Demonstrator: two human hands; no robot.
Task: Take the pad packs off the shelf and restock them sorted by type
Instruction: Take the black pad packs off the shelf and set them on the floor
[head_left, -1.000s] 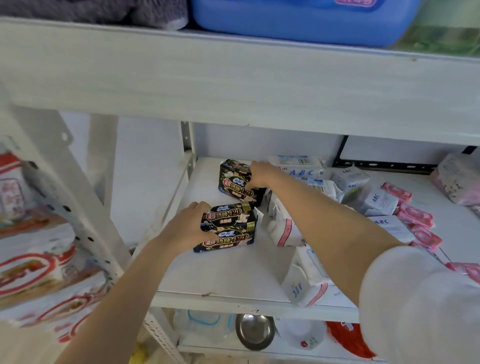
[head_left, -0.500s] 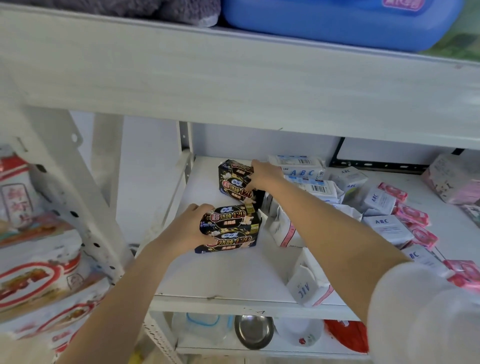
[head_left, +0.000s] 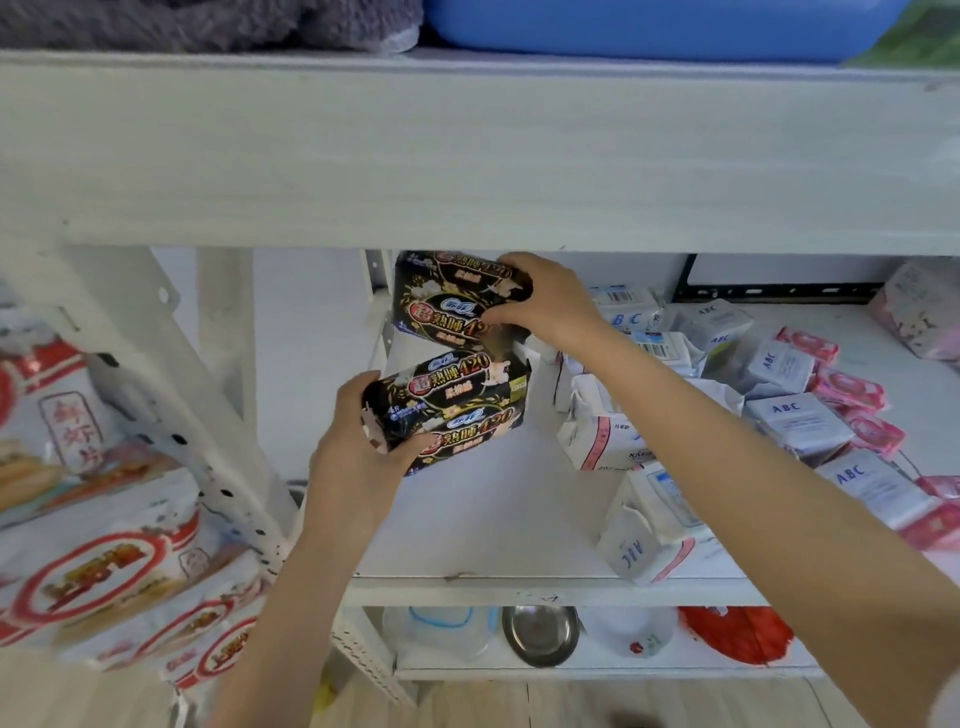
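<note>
**One Type in Both Hands, Rest Unsorted**

Left hand (head_left: 358, 452) wrapped, fingers and thumb, round the left end of a black pair (head_left: 457, 410): stacked flat, labels forward, seemingly lifted just off the shelf (head_left: 493, 525) near its left side. Right hand (head_left: 545, 306) clamped from the right on more black packs (head_left: 447, 301), just above and behind the pair, tilted, toward the back left corner. Probably gathered as one type, apart from the jumble on the right, to start the sort with a clean group. Gripped by the ends, most likely to leave the labels readable and the stacks square.

Counted:
- Black: two in the left hand. Two labels showing in the right, so likely two more, or possibly one seen on two faces.
- White packs (head_left: 795, 423): about nine, heaped and overlapping, some upright, some flat. No firm tally.
- Pink packs (head_left: 852, 389): five in view along the right, the last cut by the edge.
- One pale floral pack (head_left: 917, 317) at far right.
</note>
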